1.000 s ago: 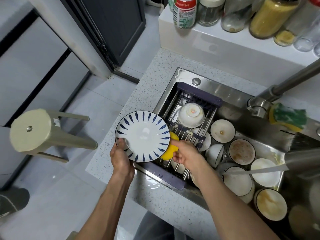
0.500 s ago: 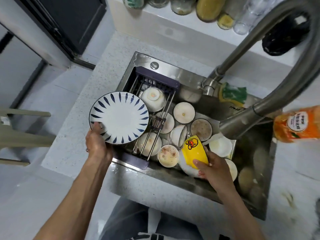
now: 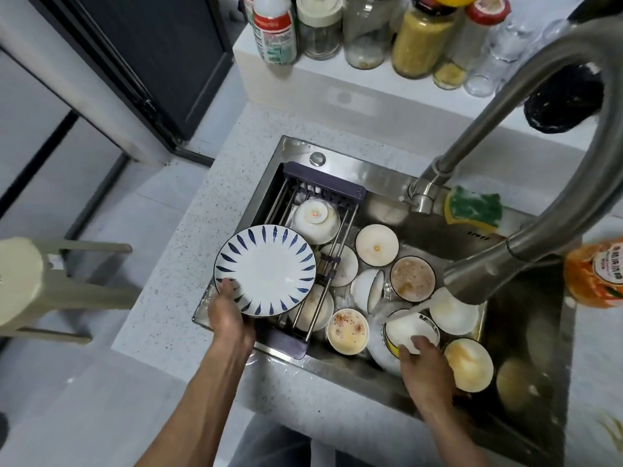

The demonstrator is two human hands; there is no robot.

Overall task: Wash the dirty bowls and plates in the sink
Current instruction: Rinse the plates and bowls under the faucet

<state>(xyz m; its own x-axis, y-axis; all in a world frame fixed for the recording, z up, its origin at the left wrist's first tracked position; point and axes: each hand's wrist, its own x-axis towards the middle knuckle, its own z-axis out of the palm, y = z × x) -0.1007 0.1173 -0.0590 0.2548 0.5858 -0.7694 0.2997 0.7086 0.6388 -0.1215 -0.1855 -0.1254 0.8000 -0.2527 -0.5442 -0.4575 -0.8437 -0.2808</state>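
My left hand [image 3: 231,318] grips the lower left rim of a white plate with blue petal marks [image 3: 266,269], held tilted over the sink's left edge and the sink rack [image 3: 323,197]. My right hand [image 3: 426,369] is down in the sink [image 3: 293,146]. Its fingertips lie on the near rim of a white bowl [image 3: 409,326], and a sliver of the yellow sponge [image 3: 392,345] shows by the thumb. Water from the faucet [image 3: 505,264] runs onto that bowl. Several dirty bowls with brown residue [image 3: 413,279] fill the basin.
A green and yellow sponge [image 3: 473,207] lies on the sink's back ledge. An orange detergent bottle [image 3: 595,274] stands at the right. Jars and bottles [image 3: 419,38] line the raised shelf behind. A pale stool [image 3: 20,284] stands on the floor to the left.
My right hand left the plate with the yellow sponge, crossed to the right part of the sink and dropped to the white bowl under the water. My left hand kept hold of the plate.
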